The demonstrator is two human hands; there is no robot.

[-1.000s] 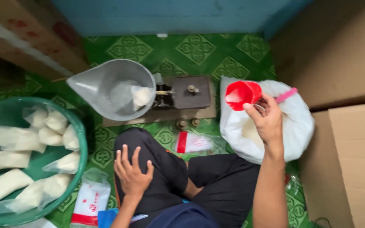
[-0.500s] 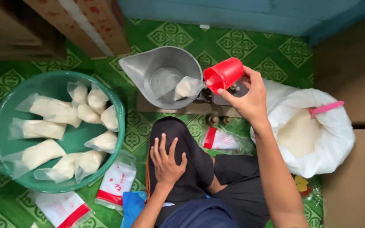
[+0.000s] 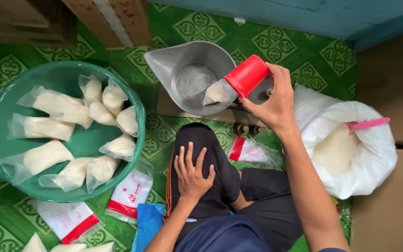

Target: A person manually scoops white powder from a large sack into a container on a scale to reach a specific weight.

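Observation:
My right hand (image 3: 274, 103) grips a red plastic cup (image 3: 247, 75), tipped mouth-down over a grey metal scale pan (image 3: 188, 77). A clear bag partly filled with white grains (image 3: 218, 92) lies in the pan right under the cup's mouth. My left hand (image 3: 192, 171) rests flat, fingers spread, on my knee in black trousers. To the right stands an open white sack of white grains (image 3: 350, 149) with a pink handle (image 3: 368, 124) sticking out of it.
A green basin (image 3: 5, 154) on the left holds several filled clear bags. Empty red-and-white printed bags (image 3: 129, 193) lie on the green patterned floor mat. Cardboard boxes (image 3: 388, 205) stand at the right and top left; a blue wall runs along the top.
My right hand carried the red cup from the white sack leftward to the scale pan and tipped it over the bag there. My left hand stayed on my knee.

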